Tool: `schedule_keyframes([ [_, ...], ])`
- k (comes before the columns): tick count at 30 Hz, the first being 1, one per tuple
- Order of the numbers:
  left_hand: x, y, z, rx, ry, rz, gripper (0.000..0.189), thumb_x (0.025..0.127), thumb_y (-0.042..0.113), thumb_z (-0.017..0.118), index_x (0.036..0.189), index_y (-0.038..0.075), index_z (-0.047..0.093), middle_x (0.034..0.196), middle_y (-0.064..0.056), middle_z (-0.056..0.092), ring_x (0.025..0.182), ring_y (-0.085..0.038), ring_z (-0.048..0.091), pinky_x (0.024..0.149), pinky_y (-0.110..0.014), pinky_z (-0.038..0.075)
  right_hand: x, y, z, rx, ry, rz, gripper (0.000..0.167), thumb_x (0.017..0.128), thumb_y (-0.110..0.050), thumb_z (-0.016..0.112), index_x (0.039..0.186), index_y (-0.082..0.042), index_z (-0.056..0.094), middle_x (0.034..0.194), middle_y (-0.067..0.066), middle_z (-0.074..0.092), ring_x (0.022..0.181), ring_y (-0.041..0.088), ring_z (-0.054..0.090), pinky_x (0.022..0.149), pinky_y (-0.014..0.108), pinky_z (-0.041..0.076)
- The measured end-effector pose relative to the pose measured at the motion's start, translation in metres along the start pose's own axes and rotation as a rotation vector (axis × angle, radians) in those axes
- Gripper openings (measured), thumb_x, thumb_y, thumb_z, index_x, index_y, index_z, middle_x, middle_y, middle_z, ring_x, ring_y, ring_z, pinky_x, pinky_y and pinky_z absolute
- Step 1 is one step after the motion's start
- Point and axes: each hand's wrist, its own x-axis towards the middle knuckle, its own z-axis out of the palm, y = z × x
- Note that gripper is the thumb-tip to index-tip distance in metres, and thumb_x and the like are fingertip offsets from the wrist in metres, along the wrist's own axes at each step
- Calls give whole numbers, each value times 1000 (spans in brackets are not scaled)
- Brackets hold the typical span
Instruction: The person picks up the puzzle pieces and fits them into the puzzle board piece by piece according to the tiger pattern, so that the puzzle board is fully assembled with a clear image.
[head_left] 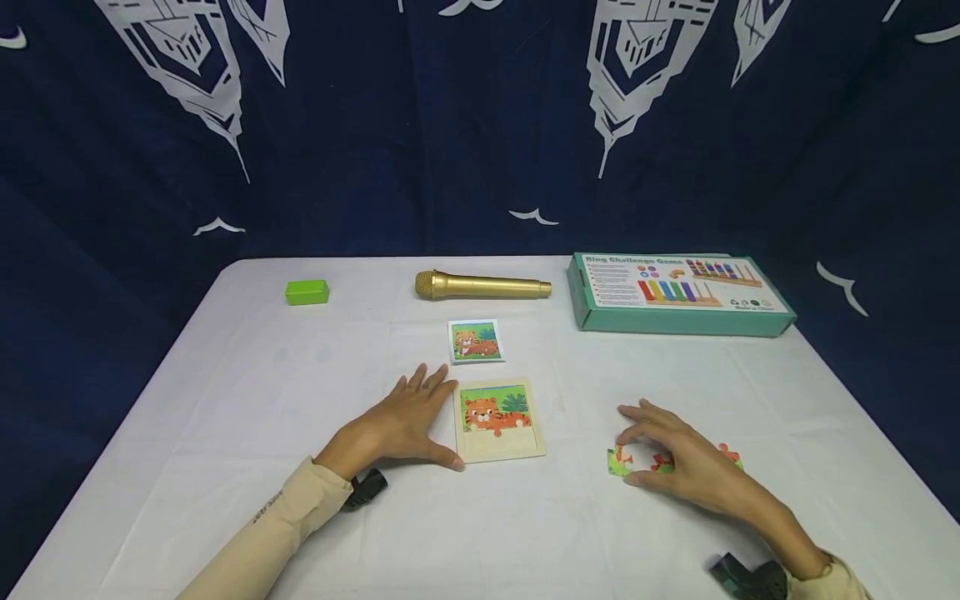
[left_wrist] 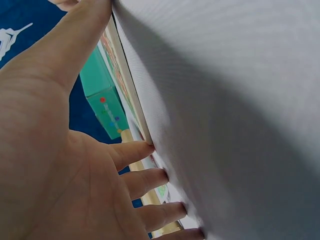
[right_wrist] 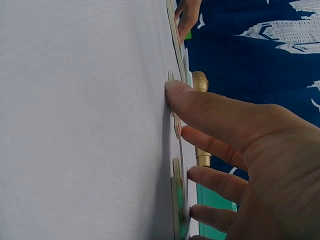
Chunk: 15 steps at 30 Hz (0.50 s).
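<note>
Right grip (head_left: 690,458), bare hand: grasping, thumb and index finger curled about the near and far edges of a small flat green-and-orange puzzle piece (head_left: 617,467). Left grip (head_left: 405,423), bare hand: released, fingers spread, index fingertip and thumb at the left side of a square pale wooden puzzle board (head_left: 501,447).

Remaining items, by size. Navy cloth backdrop (head_left: 420,167) printed with white motifs, behind everything. Bench (head_left: 525,533), covered in white cloth. Teal rectangular cardboard box (head_left: 686,322) with a white printed top label, far right corner, long side toward the person. Gold microphone (head_left: 487,287), lying crosswise left of the box, mesh head to the left. Puzzle board, flat between the two hands, nearer the left; tiger picture fills its upper part, lower strip bare wood. Square white-bordered card (head_left: 476,341) with a matching tiger picture, just beyond the board. Bright green rectangular block (head_left: 307,292), far left. Puzzle piece in the right grip: on the cloth, right of the board and apart from it. Second red-and-green piece (head_left: 661,463), partly hidden under the right hand; red-orange piece (head_left: 731,453) behind that wrist, also partly hidden
</note>
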Motion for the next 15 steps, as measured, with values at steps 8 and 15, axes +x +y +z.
schedule_keyframes([
  [8, 0, 0, 1, 3, 0, -4, 118, 63, 65, 78, 151, 5, 26, 160, -15, 10, 146, -39, 1, 116, -56, 8, 1, -2, 1, 57, 9, -25, 39, 70, -22, 85, 102, -30, 65, 137, 9, 53, 137, 45, 29, 103, 68, 24],
  [15, 0, 0, 1, 10, -2, -4, 118, 63, 66, 77, 151, 5, 26, 160, -15, 10, 146, -39, 1, 116, -56, 9, 1, -3, -2, 47, 91, -64, 41, 75, -19, 82, 112, -24, 64, 123, 0, 64, 123, 25, 53, 106, 29, 36],
])
